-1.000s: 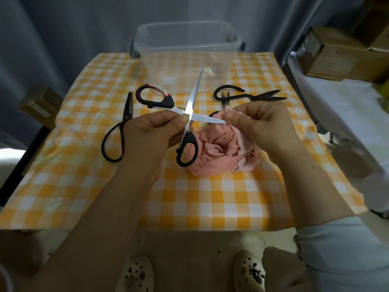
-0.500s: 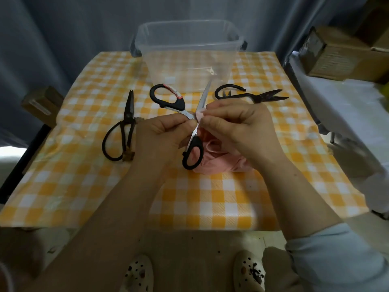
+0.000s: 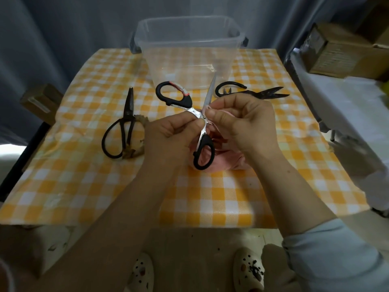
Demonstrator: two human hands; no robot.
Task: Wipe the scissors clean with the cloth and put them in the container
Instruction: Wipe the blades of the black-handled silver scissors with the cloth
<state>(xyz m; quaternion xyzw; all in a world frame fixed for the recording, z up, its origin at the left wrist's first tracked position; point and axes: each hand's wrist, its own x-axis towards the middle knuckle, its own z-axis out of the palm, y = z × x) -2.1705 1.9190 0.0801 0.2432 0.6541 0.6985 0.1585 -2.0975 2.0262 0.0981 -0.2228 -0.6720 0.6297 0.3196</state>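
1. A broad stretch of checked table [image 3: 210,199] lies below the hands; the container [image 3: 189,66] stands top centre.
2. The left hand [image 3: 174,131] pinches the open scissors [image 3: 185,101] mid-frame; the right hand [image 3: 242,121] pinches cloth [image 3: 230,163] on the blade at the pivot, farther out a second ago.

Grey curtain [image 3: 63,28], checked table [image 3: 84,186], perhaps cartons [image 3: 341,53].

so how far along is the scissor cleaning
Done: nothing, the container looks empty. In hand: left hand grips the black-handled scissors, right hand pinches the pink cloth on a blade. Remaining: the long dark scissors and the dark shears lie on the table.
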